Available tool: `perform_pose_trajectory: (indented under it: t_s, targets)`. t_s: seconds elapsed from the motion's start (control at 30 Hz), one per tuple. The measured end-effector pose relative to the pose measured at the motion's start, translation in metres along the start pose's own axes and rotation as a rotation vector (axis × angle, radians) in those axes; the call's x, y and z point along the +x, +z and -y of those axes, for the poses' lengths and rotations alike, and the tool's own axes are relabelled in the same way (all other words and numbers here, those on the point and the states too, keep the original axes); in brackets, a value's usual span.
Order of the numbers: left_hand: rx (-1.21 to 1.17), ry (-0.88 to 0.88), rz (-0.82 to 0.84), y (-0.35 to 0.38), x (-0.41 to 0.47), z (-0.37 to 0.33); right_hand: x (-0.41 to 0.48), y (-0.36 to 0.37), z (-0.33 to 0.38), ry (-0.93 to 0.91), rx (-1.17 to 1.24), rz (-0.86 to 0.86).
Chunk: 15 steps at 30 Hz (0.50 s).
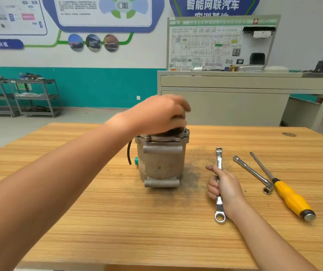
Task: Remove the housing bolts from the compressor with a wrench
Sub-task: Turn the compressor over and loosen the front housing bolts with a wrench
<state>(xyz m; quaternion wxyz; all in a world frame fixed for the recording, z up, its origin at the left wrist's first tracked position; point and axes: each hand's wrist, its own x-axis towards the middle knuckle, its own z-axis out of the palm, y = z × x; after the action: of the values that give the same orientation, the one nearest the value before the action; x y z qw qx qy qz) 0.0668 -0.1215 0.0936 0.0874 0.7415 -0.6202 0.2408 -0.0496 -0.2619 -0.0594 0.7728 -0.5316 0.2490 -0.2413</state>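
Compressor (161, 159): upright, mid-table (117, 222). Left hand (160, 114): fingers curled over its top, steadying it. Right hand (225, 187): fist closed round wrench (219, 184), near compressor's right. Advice: seat ring end fully on a rim bolt (186, 131) before turning.

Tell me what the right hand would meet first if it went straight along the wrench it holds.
Likely nothing: the right hand and its wrench point at the far edge of the table, with bare wood ahead. The compressor stands left of that line, though depth is unclear.
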Motion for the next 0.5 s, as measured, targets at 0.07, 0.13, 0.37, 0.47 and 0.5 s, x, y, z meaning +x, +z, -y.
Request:
perform_pose_trajectory:
  t_s: [0.07, 0.13, 0.37, 0.47, 0.5]
  targets:
    - [-0.176, -0.045, -0.256, -0.024, -0.005, -0.001, 0.001, -0.002, -0.001, -0.007, -0.01, 0.001]
    - [-0.236, -0.115, -0.479, -0.047, -0.025, 0.009, 0.002, -0.003, -0.001, -0.01, -0.023, 0.001]
    - [-0.203, -0.934, -0.179, -0.006, -0.188, 0.071, 0.0, -0.002, -0.001, -0.028, -0.074, 0.013]
    - [-0.162, -1.133, -0.016, 0.031, -0.247, 0.082, -0.001, -0.002, -0.002, -0.027, -0.071, 0.017]
    - [-0.14, -1.151, 0.025, 0.041, -0.258, 0.084, -0.001, -0.001, -0.002, -0.026, -0.071, 0.015]
